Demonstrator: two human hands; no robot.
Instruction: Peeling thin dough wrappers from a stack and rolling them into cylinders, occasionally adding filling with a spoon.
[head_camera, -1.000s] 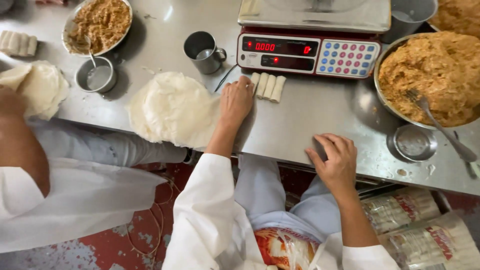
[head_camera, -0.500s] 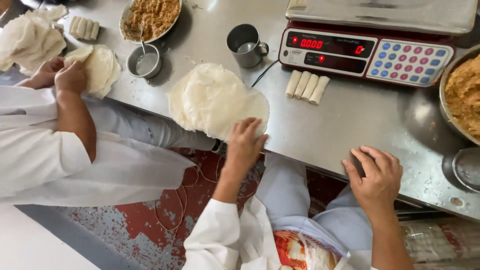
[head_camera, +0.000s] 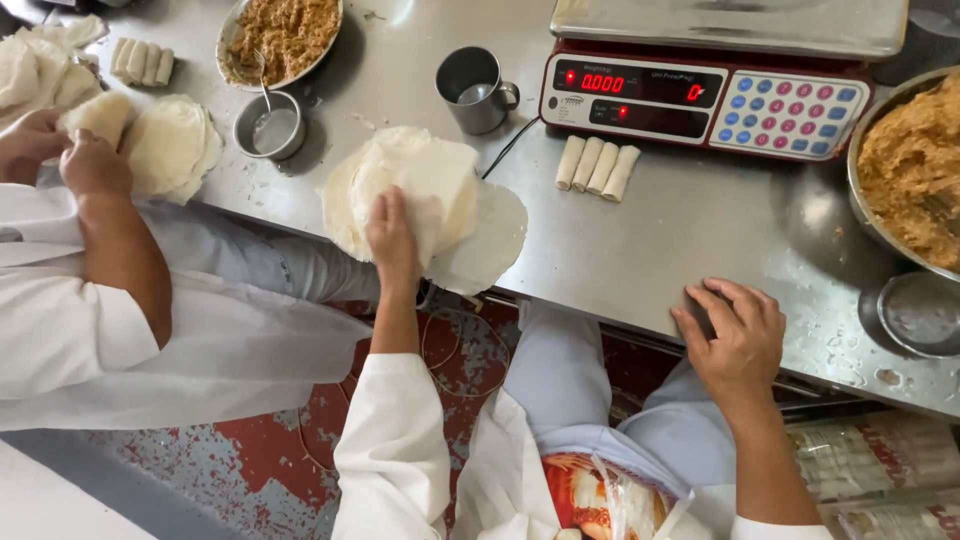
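Far left: co-worker's hands (head_camera: 60, 150) are on a rolled wrapper beside their own wrapper pile (head_camera: 170, 148); half a second ago they sat further in from the frame edge, so the view has shifted.

Small steel cup with spoon (head_camera: 268, 125) and a plate of brown filling (head_camera: 285, 35) are behind that pile.

Left hand (head_camera: 395, 235) is now up on the stack of thin round wrappers (head_camera: 430, 210), at the near edge of the steel bench (head_camera: 640, 240). Fingers are pinching the top sheet, which is lifted and folded over. Half a second ago the hand was only at the stack's near rim and the stack lay flat.

Steel mug (head_camera: 475, 90) is behind the stack.

Four finished rolls (head_camera: 597, 167) lie side by side just in front of the red digital scale (head_camera: 705, 95), in the same spot as before.

Right hand (head_camera: 735, 335) rests on the bench's near edge, fingers spread, holding nothing. No change from the earlier frame.

Far right: large bowl of filling (head_camera: 915, 170), with a small empty steel dish (head_camera: 920, 312) in front of it.
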